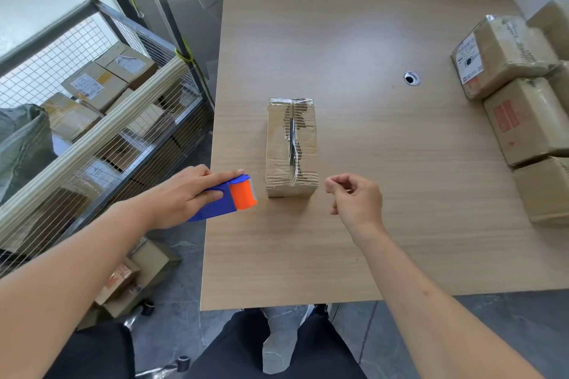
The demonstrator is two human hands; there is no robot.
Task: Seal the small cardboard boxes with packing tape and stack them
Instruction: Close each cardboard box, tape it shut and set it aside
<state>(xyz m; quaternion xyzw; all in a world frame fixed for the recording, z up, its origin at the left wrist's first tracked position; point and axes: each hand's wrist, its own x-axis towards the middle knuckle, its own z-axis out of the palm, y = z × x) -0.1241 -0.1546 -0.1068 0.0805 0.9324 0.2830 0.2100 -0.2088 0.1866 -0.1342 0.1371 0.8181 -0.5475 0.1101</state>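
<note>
Sitting mid-frame on the table (385,224), the box (291,148) is running its long axis away from me, seam up, between my hands; my left hand (184,194) is gripping the dispenser (229,198) just beside it, my right hand (354,198) is hovering loosely curled, holding nothing

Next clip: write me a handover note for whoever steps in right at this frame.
Left hand grips the tape dispenser at the table's left edge. Right hand hangs loosely curled, empty, right of the box.
The box lies mid-table; its top seam looks torn and gaping.
Stacked boxes sit at the right edge.
Left: tape the seam, then stack the box.
</note>
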